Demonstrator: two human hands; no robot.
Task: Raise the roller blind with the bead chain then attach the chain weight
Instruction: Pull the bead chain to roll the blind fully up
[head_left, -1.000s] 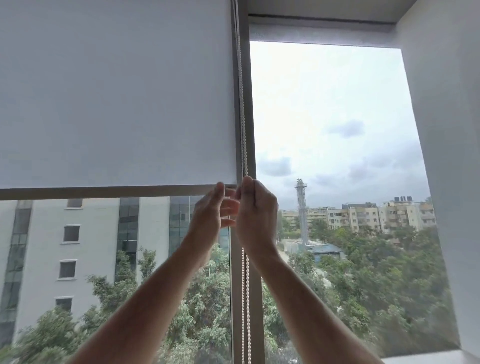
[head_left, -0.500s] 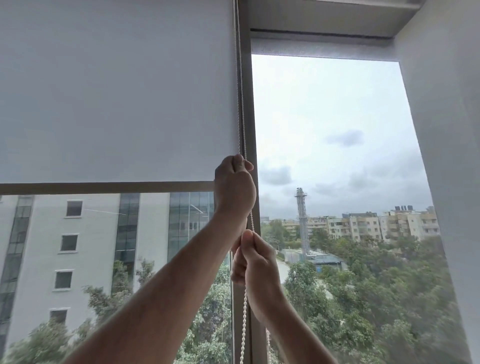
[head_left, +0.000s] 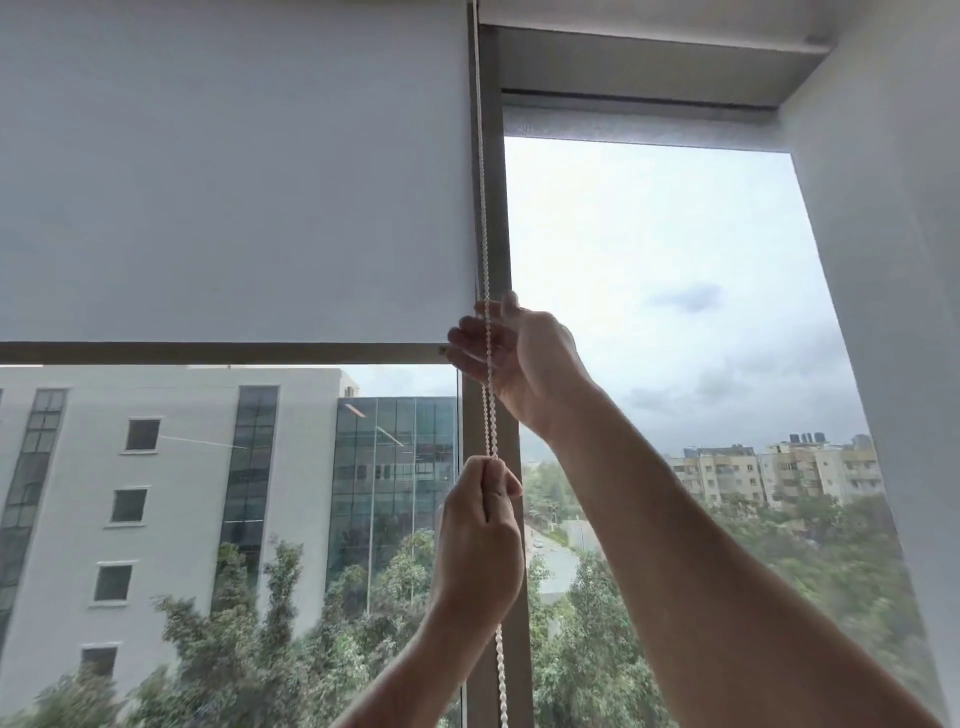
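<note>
A white roller blind (head_left: 234, 197) covers the upper half of the left window pane, and its grey bottom bar (head_left: 208, 353) is level with my right hand. The white bead chain (head_left: 482, 208) hangs along the window's centre post. My left hand (head_left: 480, 540) is closed around the chain below the bar. My right hand (head_left: 524, 364) is higher up at the chain with its fingers spread, and the beads run across them without being gripped. No chain weight is in view.
The grey centre post (head_left: 500, 234) stands just behind the chain. A second blind (head_left: 639, 127) over the right pane is rolled almost fully up. A white wall (head_left: 893, 260) closes in on the right. Buildings and trees lie outside.
My left hand has pulled the chain down from bar height to well below it. My right hand let go lower down and rose above the left, fingers open. The view tilted up.
</note>
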